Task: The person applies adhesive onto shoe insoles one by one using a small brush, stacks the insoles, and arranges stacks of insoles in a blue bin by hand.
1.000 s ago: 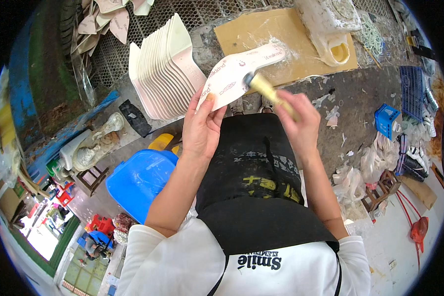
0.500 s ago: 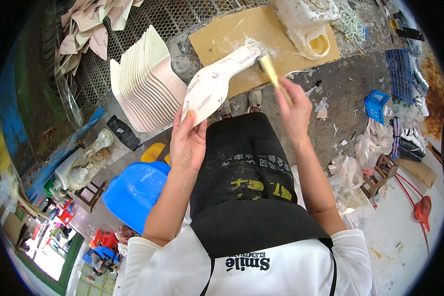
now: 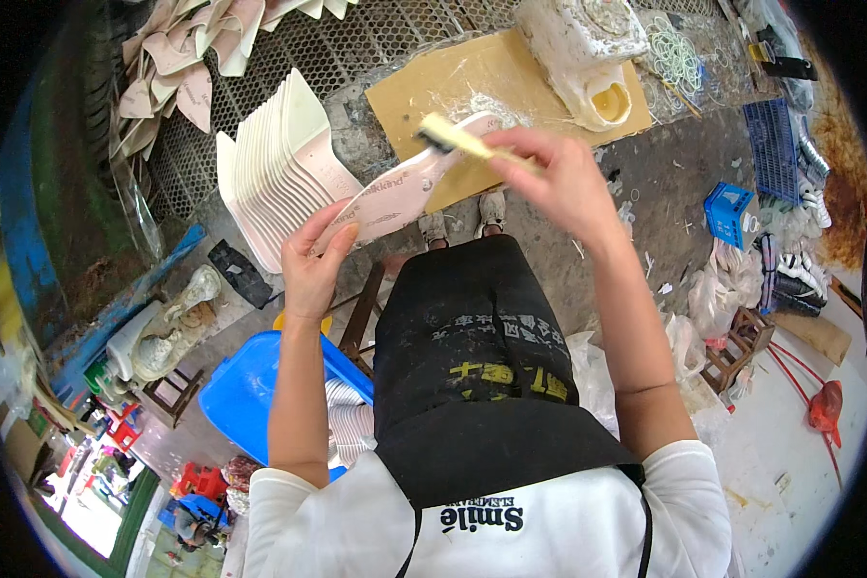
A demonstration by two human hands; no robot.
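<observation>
My left hand [image 3: 314,258] grips the wide end of a pale, printed shoe insole [image 3: 387,200], thumb on top. The insole is tilted, and its narrow end points up and right over a brown board [image 3: 400,101]. In my right hand [image 3: 561,181] is a brush [image 3: 467,142] with a yellowish handle and dark bristles. The bristles are over the insole's far edge near its middle; whether they touch I cannot tell. A stack of similar insoles [image 3: 272,159] stands beside my left hand, nested on edge.
A crusted white jug [image 3: 588,63] with yellowish liquid in its opening stands on the board. Loose insoles [image 3: 188,48] lie on mesh at the upper left. A blue bin [image 3: 236,390] holding pale stacked pieces sits by my left arm. A blue box [image 3: 730,212] is at right.
My right hand has swung left, taking the brush from the insole's narrow end toward its middle. My left hand has moved left and tilted the insole. More of the blue bin's contents shows.
</observation>
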